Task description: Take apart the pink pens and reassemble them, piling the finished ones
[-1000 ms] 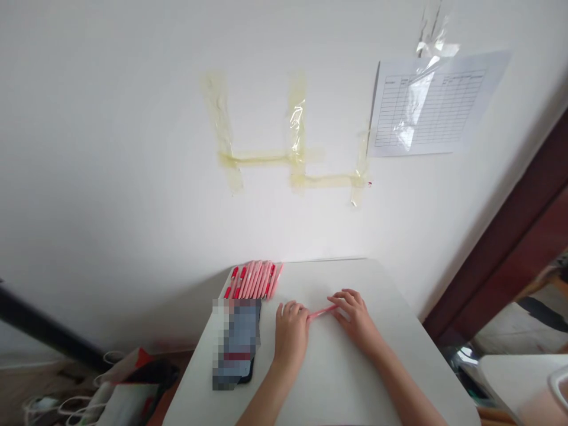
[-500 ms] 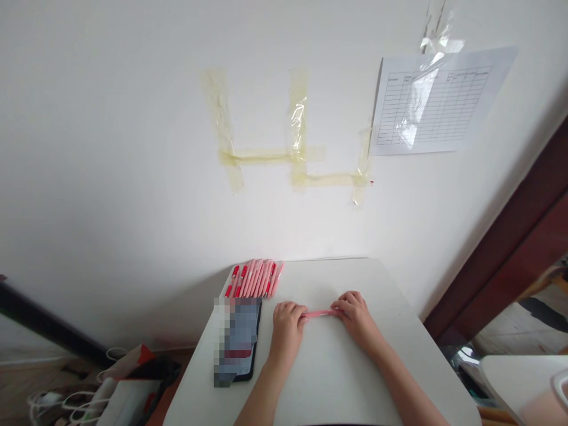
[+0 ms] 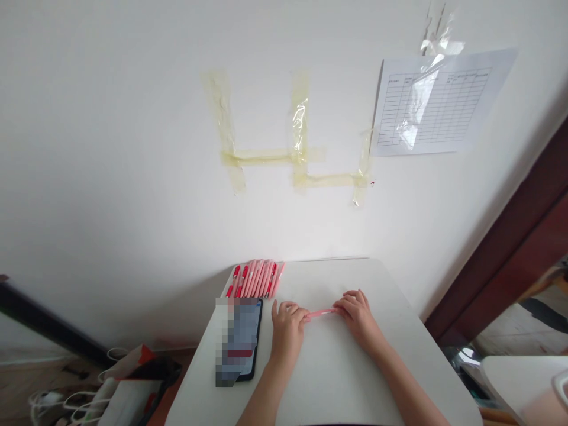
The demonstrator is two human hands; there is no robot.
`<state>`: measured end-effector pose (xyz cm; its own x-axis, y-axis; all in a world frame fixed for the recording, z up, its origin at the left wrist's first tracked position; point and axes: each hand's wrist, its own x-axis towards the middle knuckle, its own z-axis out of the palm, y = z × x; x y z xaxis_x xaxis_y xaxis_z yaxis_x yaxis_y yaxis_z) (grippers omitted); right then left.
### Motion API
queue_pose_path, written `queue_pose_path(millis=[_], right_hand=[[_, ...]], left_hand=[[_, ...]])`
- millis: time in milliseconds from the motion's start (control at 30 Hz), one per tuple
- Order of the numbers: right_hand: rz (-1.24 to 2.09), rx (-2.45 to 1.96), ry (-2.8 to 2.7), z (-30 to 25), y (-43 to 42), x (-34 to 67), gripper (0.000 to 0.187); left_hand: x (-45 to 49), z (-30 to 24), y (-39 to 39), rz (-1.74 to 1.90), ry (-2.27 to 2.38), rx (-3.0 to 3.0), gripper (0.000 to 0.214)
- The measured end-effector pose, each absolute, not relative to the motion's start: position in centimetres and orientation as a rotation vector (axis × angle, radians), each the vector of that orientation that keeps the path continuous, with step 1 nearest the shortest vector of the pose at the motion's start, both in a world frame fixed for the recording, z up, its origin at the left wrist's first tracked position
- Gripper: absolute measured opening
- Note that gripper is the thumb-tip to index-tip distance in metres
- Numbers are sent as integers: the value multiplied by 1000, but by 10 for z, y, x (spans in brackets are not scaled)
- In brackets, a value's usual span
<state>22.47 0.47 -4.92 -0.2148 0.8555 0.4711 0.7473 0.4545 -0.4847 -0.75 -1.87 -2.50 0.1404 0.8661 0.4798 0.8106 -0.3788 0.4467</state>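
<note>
One slim pink pen [image 3: 321, 313] lies almost level at the lower centre of the frame, a straight, smooth stick with a small whitish mark toward its right half and both tips hidden by fingers. Two hands have hold of it, one per end: the left hand [image 3: 288, 324] is mostly closed, fingers bent around the left end, and the right hand [image 3: 356, 312] is likewise curled, its fingertips brought together on the right end. Beneath them stands one white table [image 3: 341, 378]. Left of the hands lies one phone [image 3: 249, 340], largely blurred by pixelation. Just above it in the frame, one row of pink and red pens [image 3: 257, 279] sits side by side, more than ten by the look, though packed too tightly to count exactly. Higher up, three upright and two level strips of yellowish tape [image 3: 300, 127] cross the wall [image 3: 133, 148], and one printed sheet [image 3: 444, 112] hangs at upper right.
</note>
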Motion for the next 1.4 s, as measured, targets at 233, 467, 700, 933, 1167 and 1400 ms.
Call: queue_pose_path(millis=[233, 467, 700, 933, 1167, 1400], right_hand=[[161, -1284, -1974, -53, 4, 227, 15], [124, -1281, -2007, -50, 1, 228, 26], [148, -1305, -2009, -45, 0, 227, 23], [178, -1226, -1939, -55, 6, 229, 16], [128, -1240, -1963, -54, 6, 232, 6], [123, -1271, -2011, -46, 0, 227, 22]], left_hand=[[-7, -16, -22, 1046, 1746, 2275, 27], [-9, -22, -18, 1065, 1758, 2293, 26], [-7, -22, -20, 1124, 1796, 2141, 23], [-5, -21, -21, 1113, 1794, 2106, 20], [-5, -21, -22, 1103, 1810, 2137, 21], [-7, -21, -22, 1164, 1798, 2110, 24]])
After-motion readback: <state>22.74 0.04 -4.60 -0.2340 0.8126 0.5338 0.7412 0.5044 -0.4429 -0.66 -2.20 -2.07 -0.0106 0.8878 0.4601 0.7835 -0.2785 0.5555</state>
